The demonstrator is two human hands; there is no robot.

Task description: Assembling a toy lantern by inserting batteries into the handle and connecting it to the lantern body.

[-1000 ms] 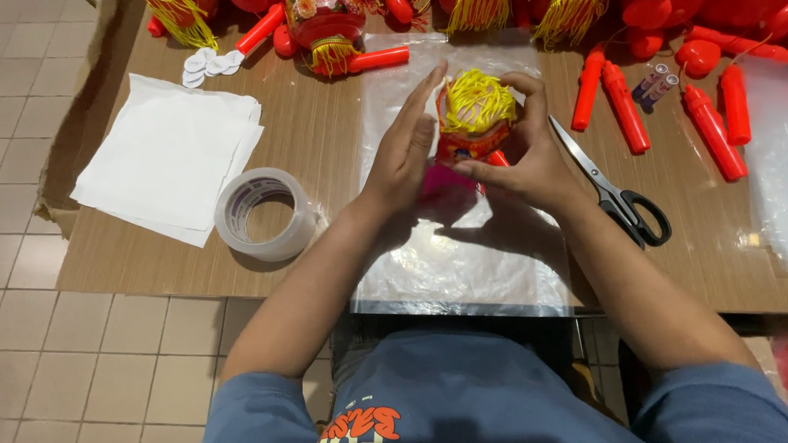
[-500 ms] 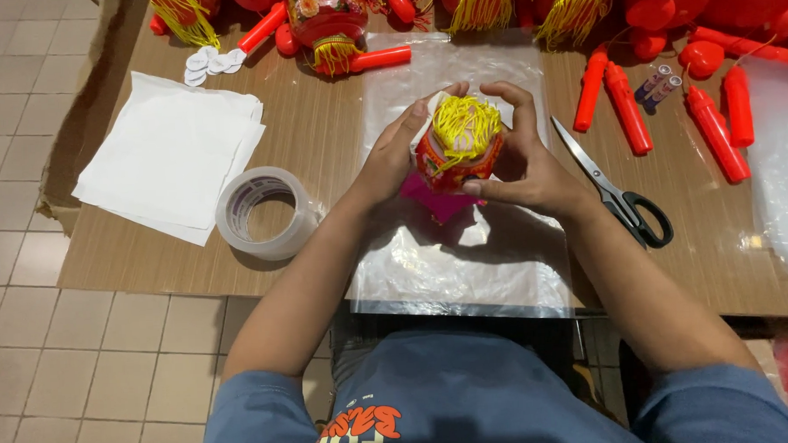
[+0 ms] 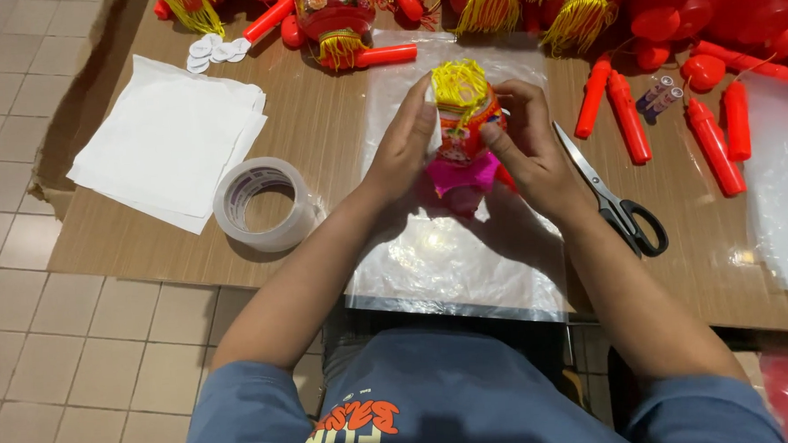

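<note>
Head view. Left hand (image 3: pixel 406 147) and right hand (image 3: pixel 531 142) both closed around one small lantern (image 3: pixel 463 127), fingers wrapped on either side, held up off the desk (image 3: pixel 321 137). The lantern has an orange-red body, a yellow tassel on top and a pink base below.

Change since a second ago: the lantern sat lower and tilted between the palms, tassel toward the camera; now it stands more upright and higher, thumbs pressing at its upper edge. Judged from that, the hands are turning and adjusting it, not setting it down.

Taking the lantern as landmark:
- Directly beneath it, one clear plastic sheet (image 3: pixel 452 263) spread on the desk, running to the near edge.
- Just right of it, one pair of scissors (image 3: pixel 616 201), black handles nearest the person.
- Further right, loose red sticks (image 3: pixel 626 117); I count five there, plus two more beyond and left of the lantern, at the far edge. Two small tubes (image 3: pixel 658 94) lie among the right-hand group.
- Left of it, one roll of clear tape (image 3: pixel 262 202), lying flat.
- Further left, one stack of white paper sheets (image 3: pixel 169 142); exact sheet count cannot be told.
- Far left beyond it, a small cluster of white round stickers (image 3: pixel 216 51), too small to count.
- Beyond it, a row of finished lanterns (image 3: pixel 339 18) with yellow tassels, partly cut off; at least four.
</note>
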